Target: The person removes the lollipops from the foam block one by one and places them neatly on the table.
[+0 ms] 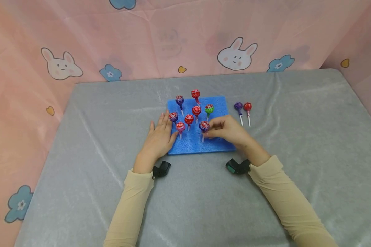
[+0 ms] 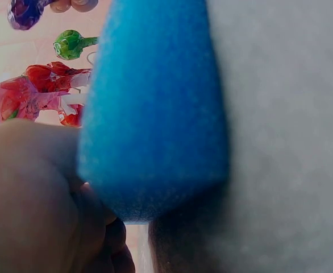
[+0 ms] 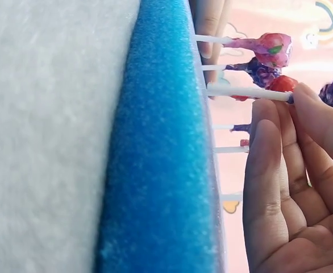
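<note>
My right hand (image 1: 230, 130) pinches a purple-wrapped lollipop (image 1: 204, 126) between thumb and fingers, high on its white stick (image 3: 246, 92). That stick points down, its lower end at the top face of a blue foam block (image 1: 216, 145). With fingers straight, my left hand (image 1: 158, 140) rests along the block's left edge, thumb close to a pink lollipop (image 1: 180, 127). Several other lollipops stand upright in the foam, among them a green one (image 1: 209, 108), a red one (image 1: 195, 93) at the back and a purple one (image 1: 179, 100).
To the right of the foam, a loose purple lollipop (image 1: 238, 106) and a loose red lollipop (image 1: 247, 106) lie on the grey table cover (image 1: 312, 137). Behind the table hangs a pink curtain (image 1: 198, 41) with rabbit prints. Both wrists carry black cameras.
</note>
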{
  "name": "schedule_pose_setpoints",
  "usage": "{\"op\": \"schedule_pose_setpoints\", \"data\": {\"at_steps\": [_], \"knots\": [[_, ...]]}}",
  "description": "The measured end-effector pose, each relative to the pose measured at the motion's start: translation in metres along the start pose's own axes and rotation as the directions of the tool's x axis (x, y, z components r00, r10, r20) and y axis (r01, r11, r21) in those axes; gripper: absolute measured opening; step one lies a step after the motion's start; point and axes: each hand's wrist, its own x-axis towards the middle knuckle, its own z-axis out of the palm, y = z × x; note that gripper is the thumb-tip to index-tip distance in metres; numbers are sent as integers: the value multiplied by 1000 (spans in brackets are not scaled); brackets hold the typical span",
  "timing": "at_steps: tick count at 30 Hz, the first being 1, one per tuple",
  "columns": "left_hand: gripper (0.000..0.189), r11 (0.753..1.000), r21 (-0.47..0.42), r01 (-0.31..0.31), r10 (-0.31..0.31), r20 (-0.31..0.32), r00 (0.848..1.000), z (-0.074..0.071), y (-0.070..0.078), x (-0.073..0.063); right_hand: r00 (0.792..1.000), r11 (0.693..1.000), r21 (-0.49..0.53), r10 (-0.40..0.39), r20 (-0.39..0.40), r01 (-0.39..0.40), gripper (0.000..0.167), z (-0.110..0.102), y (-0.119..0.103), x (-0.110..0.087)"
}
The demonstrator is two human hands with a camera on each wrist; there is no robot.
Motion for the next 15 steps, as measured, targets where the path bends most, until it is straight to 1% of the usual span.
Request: {"op": "schedule_pose_setpoints", "data": {"at_steps": [5, 15], "knots": [[62, 1000, 3, -1, 1, -2, 1000, 0, 0, 0, 1000, 999, 35, 3, -12, -2, 8, -1, -1, 1], [62, 1000, 2, -4, 4, -5, 1000, 0, -1, 0, 1000, 999, 43, -22, 2, 22, 9, -3, -3, -1]]}}
